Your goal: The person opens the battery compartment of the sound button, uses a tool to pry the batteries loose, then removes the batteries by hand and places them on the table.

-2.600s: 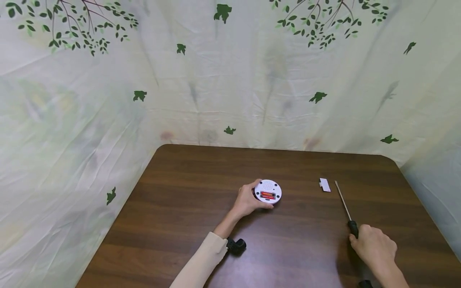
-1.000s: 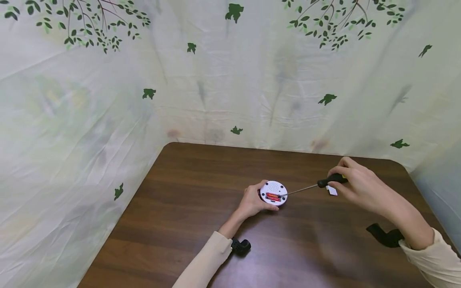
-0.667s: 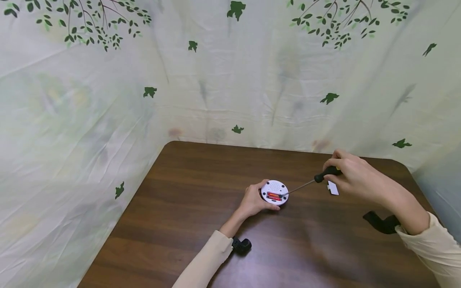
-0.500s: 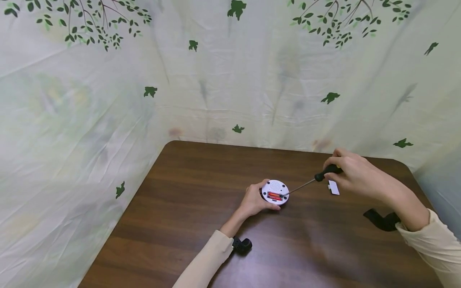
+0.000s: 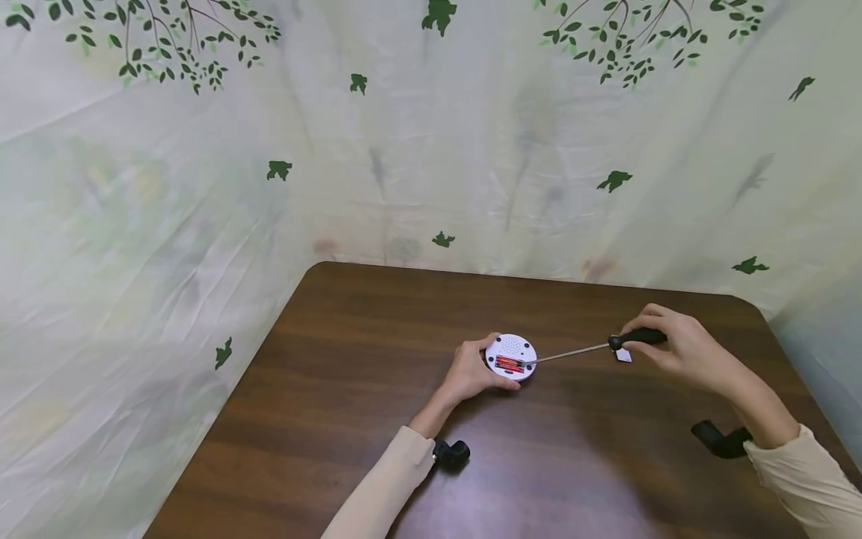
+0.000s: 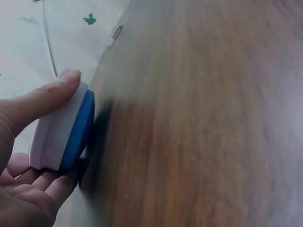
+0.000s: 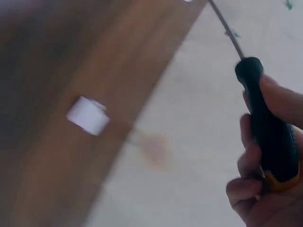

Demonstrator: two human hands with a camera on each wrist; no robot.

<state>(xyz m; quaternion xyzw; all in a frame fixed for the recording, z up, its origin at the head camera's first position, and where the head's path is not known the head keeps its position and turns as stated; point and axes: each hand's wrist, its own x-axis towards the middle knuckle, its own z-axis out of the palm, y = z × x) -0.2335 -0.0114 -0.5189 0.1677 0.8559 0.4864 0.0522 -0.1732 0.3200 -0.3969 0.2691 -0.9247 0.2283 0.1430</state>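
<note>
My left hand (image 5: pixel 471 369) grips a round white device (image 5: pixel 517 346) by its side, thumb on one edge and fingers on the other. Its underside faces up, with small dark feet and an uncovered bay of red batteries (image 5: pixel 508 364). In the left wrist view the device (image 6: pixel 57 130) shows a white rim and a blue lower part. My right hand (image 5: pixel 683 348) holds a screwdriver (image 7: pixel 270 127) by its black handle. Its long shaft (image 5: pixel 572 352) slants left, the tip at the right end of the battery bay.
A small white battery cover (image 5: pixel 623 355) lies on the brown wooden table (image 5: pixel 377 322), partly behind the screwdriver handle. A pale leaf-printed cloth (image 5: pixel 471 150) hangs beyond the table's far edge. Each wrist carries a black camera mount (image 5: pixel 451 455).
My right hand first lifted the screwdriver from the table's right side to the battery bay. Since half a second ago, it has lowered and shifted right, flattening the shaft. The left hand keeps its grip.
</note>
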